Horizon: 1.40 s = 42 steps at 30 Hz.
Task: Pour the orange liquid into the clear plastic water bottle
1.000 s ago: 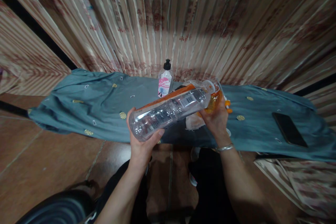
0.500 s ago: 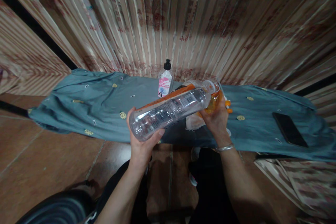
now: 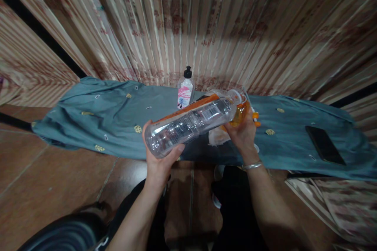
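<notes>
My left hand (image 3: 159, 162) is wrapped round the base of a large clear plastic bottle (image 3: 191, 123), which has an orange strip on its label and a barcode. The bottle is tilted, its neck pointing right and slightly up. At the neck end, my right hand (image 3: 244, 131) grips a clear container with amber-orange contents (image 3: 240, 113). The bottle's mouth lies against or just in front of this container; I cannot tell whether they touch. Under the bottle, a whitish crumpled thing (image 3: 218, 136) lies on the cloth, partly hidden.
A blue-green cloth (image 3: 118, 106) with yellow pineapple prints covers a narrow bench. On it stand a small clear bottle with a black cap and pink label (image 3: 185, 93), small orange-and-white pieces (image 3: 257, 119) and a black phone (image 3: 325, 145). A pleated curtain (image 3: 188, 27) hangs behind.
</notes>
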Each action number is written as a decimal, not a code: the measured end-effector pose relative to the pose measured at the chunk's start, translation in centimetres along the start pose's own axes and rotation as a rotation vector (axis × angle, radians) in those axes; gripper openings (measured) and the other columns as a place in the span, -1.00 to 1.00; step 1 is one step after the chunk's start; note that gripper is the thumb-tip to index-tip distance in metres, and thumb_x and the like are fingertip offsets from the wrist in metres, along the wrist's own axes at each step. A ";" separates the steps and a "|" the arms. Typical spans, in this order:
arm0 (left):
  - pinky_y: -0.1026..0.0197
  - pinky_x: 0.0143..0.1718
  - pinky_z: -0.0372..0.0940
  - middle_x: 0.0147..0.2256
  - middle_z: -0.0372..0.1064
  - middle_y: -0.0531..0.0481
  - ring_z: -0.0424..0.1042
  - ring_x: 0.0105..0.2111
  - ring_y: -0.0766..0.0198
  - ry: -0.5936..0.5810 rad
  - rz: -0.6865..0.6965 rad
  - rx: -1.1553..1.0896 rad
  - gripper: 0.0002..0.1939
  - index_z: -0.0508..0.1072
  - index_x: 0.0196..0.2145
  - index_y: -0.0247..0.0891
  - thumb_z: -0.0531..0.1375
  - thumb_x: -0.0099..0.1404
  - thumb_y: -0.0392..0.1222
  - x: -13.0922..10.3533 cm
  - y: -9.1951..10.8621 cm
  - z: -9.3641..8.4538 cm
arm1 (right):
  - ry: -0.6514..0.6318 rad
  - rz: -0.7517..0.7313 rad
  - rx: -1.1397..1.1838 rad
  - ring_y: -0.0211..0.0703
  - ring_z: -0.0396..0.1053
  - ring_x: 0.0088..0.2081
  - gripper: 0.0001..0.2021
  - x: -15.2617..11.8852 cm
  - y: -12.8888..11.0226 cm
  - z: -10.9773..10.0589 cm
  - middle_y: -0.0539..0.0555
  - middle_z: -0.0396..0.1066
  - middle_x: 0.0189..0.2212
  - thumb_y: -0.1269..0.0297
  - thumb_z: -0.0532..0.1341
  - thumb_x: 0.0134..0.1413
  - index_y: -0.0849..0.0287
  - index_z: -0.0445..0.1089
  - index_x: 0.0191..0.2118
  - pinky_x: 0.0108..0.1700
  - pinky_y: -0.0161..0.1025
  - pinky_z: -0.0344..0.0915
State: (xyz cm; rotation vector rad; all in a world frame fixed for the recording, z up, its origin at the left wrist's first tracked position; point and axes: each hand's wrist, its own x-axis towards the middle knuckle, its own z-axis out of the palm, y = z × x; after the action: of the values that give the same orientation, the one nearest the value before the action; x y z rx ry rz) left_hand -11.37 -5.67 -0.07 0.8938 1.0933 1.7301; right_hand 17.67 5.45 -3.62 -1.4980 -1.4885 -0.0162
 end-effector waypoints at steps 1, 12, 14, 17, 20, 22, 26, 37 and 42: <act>0.00 0.02 0.65 0.07 0.58 -0.07 0.69 0.01 0.01 -0.002 0.000 0.002 0.20 0.26 0.43 0.02 0.77 -0.03 -0.04 0.0 0.0 0.0 | -0.003 0.001 0.001 0.44 0.59 0.30 -0.01 0.0 -0.1 0.0 0.44 0.56 0.32 -0.23 0.53 0.08 0.19 0.29 0.49 0.36 0.37 0.56; 0.05 -0.07 0.66 0.02 0.60 -0.05 0.71 -0.06 0.04 0.021 0.001 -0.007 0.19 0.30 0.41 -0.01 0.77 -0.05 -0.07 0.0 0.4 0.2 | 0.000 0.010 -0.009 0.39 0.63 0.27 -0.09 0.0 -0.6 -0.1 0.41 0.61 0.29 -0.24 0.53 0.10 0.15 0.35 0.41 0.31 0.29 0.61; 0.02 -0.05 0.67 0.04 0.59 -0.07 0.71 -0.05 0.02 0.020 -0.006 -0.004 0.19 0.30 0.41 0.01 0.77 -0.05 -0.07 -0.1 0.4 0.2 | -0.007 0.013 -0.004 0.39 0.62 0.28 -0.08 0.0 -0.5 -0.1 0.42 0.59 0.31 -0.25 0.52 0.10 0.16 0.33 0.43 0.33 0.31 0.59; 0.00 -0.03 0.67 0.05 0.60 -0.07 0.70 -0.02 0.00 0.012 -0.007 -0.008 0.20 0.30 0.41 0.03 0.78 -0.06 -0.07 -0.1 0.4 0.1 | -0.018 0.013 0.013 0.45 0.57 0.33 0.01 0.0 -0.3 -0.1 0.47 0.55 0.34 -0.24 0.53 0.09 0.21 0.26 0.50 0.37 0.37 0.55; -0.01 -0.03 0.67 0.04 0.60 -0.07 0.70 -0.05 0.01 0.001 -0.006 -0.009 0.20 0.28 0.42 0.02 0.77 -0.05 -0.07 0.0 0.2 0.0 | -0.022 0.009 0.004 0.45 0.56 0.34 -0.03 -0.1 -0.3 -0.1 0.45 0.54 0.34 -0.23 0.52 0.12 0.19 0.28 0.49 0.39 0.36 0.53; 0.00 -0.04 0.67 0.04 0.59 -0.06 0.70 -0.08 0.05 -0.001 -0.004 -0.008 0.19 0.28 0.42 0.03 0.77 -0.04 -0.08 0.0 0.1 -0.1 | -0.019 0.004 0.003 0.43 0.57 0.34 -0.05 -0.1 -0.3 -0.1 0.44 0.55 0.34 -0.23 0.51 0.14 0.18 0.29 0.49 0.39 0.35 0.54; 0.02 -0.01 0.66 0.04 0.60 -0.05 0.69 -0.05 0.06 -0.005 0.003 -0.017 0.19 0.28 0.43 0.03 0.77 -0.03 -0.09 0.0 0.1 -0.1 | -0.001 0.001 0.009 0.42 0.59 0.30 -0.04 -0.1 -0.5 0.0 0.45 0.57 0.31 -0.25 0.52 0.13 0.21 0.31 0.47 0.37 0.36 0.56; 0.02 -0.03 0.66 0.04 0.60 -0.05 0.70 -0.05 0.05 -0.007 -0.001 -0.011 0.19 0.28 0.43 0.05 0.77 -0.02 -0.08 0.1 0.0 0.0 | -0.015 0.033 0.043 0.44 0.55 0.32 -0.06 0.0 -0.7 0.0 0.45 0.53 0.33 -0.31 0.47 0.14 0.17 0.31 0.44 0.36 0.35 0.53; 0.02 -0.03 0.66 0.04 0.59 -0.05 0.70 -0.05 0.04 -0.001 -0.002 -0.015 0.19 0.28 0.42 0.03 0.77 -0.04 -0.08 0.1 0.1 0.0 | -0.013 0.010 0.012 0.43 0.53 0.36 -0.04 -0.1 -0.3 0.1 0.43 0.52 0.36 -0.32 0.48 0.14 0.14 0.28 0.47 0.39 0.35 0.52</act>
State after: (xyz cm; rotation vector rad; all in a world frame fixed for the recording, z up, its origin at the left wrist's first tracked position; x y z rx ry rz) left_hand -11.40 -5.63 0.06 0.8837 1.0788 1.7338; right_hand 17.39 5.37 -3.55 -1.4990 -1.4890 0.0083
